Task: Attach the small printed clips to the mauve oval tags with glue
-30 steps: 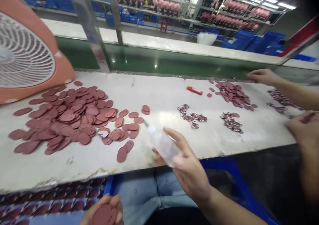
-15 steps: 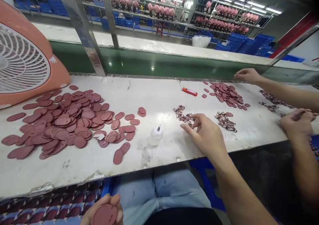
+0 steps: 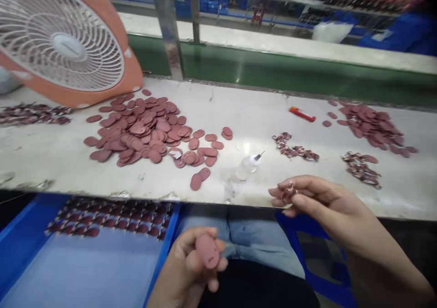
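1. Here, the left hand (image 3: 191, 267) is low in the foreground, in front of the table edge, with its fingers curled and gripping a flat, dusky-red oval piece (image 3: 206, 249); 2 small dark slots show near the oval's lower end.
2. The right hand (image 3: 317, 199) is over the table's front edge, thumb and fingertips pinched on a small, shiny brown-and-silver piece (image 3: 289, 190). It is blurred and partly covered, so its exact shape is hard to make out.
3. Between the hands and further back, a clear plastic squeeze bottle (image 3: 246, 169) with a white cap and a dark needle tip rests on the worn white table (image 3: 246, 108).
4. Left of the bottle spreads a large pile of dusky-red ovals (image 3: 136, 133), with loose ones strewn toward the bottle and a white scrap (image 3: 175, 154) among them.
5. Beyond the right hand lie 2 small clusters of brown-and-silver pieces (image 3: 295, 148), apart from each other.
6. Further right and back is a smaller heap of dusky-red ovals (image 3: 372, 123); a red tube with an orange end (image 3: 302, 113) lies to its left.
7. At the back left, a peach-orange fan with a white grille (image 3: 131, 48) stands behind the large pile.
8. Below the table, a blue plastic bin (image 3: 37, 221) holds rows of dark-red ovals with dark and silvery fittings (image 3: 112, 217).
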A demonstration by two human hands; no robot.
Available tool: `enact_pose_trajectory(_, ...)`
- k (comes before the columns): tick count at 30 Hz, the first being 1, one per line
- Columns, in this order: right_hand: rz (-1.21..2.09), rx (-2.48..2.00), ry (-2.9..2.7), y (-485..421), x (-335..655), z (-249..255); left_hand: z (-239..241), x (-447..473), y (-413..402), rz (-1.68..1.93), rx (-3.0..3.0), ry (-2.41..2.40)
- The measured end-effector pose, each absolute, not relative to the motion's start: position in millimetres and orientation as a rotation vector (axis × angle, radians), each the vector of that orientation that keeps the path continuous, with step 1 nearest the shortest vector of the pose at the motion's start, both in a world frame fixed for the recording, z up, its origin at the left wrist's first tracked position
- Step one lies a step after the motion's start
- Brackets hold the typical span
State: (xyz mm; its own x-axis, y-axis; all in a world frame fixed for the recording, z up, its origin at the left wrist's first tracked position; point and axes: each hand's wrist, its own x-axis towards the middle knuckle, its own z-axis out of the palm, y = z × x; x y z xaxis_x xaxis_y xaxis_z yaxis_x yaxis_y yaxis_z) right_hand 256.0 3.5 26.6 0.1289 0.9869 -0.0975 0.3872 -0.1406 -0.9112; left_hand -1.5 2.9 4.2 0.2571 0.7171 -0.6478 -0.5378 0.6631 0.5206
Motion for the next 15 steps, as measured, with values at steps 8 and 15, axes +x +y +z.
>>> enact_pose_trajectory(8, 1.306, -1.17, -1.633, 6.4, 189.8, 44.9, -6.2, -3.8, -6.2, 0.764, 0.28, 0.77)
enact_pose_trajectory(15, 1.306, -1.178, -1.85, 9.4, 185.3, 48.1, -8.7, -5.9, -6.1, 0.773, 0.288, 0.75)
